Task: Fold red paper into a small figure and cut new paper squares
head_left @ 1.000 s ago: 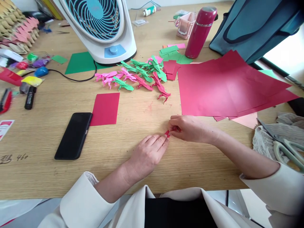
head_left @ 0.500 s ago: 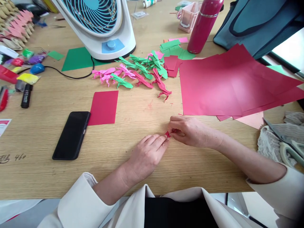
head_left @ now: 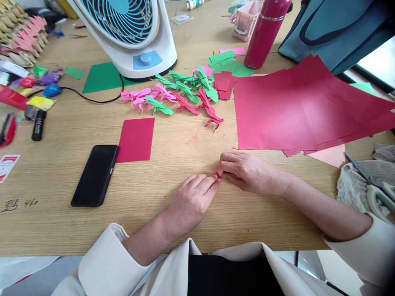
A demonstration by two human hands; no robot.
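Observation:
Between my fingertips shows a small folded piece of red paper [head_left: 218, 175], mostly hidden. My left hand [head_left: 194, 197] is closed on its left end and rests low on the table. From the right, my right hand [head_left: 247, 170] pinches the other end, thumb and fingers together. Beyond the hands lie red folded paper figures [head_left: 210, 107], with green folded paper figures [head_left: 185, 84] and pink folded paper figures [head_left: 145, 97] heaped around them. A red paper rectangle [head_left: 136, 139] lies flat to the left, partly under the edge of a black phone [head_left: 95, 176].
Large red paper sheets [head_left: 284, 111] spread to the right, near scissors [head_left: 370, 181] on a crumpled cloth. At the back stand a fan [head_left: 148, 61], a red bottle [head_left: 266, 35] and a blue bag [head_left: 336, 33]. A black marker [head_left: 38, 125] lies left.
My right fingers have shifted slightly and closed in over the red paper. My left hand stays in place. The view has moved a little.

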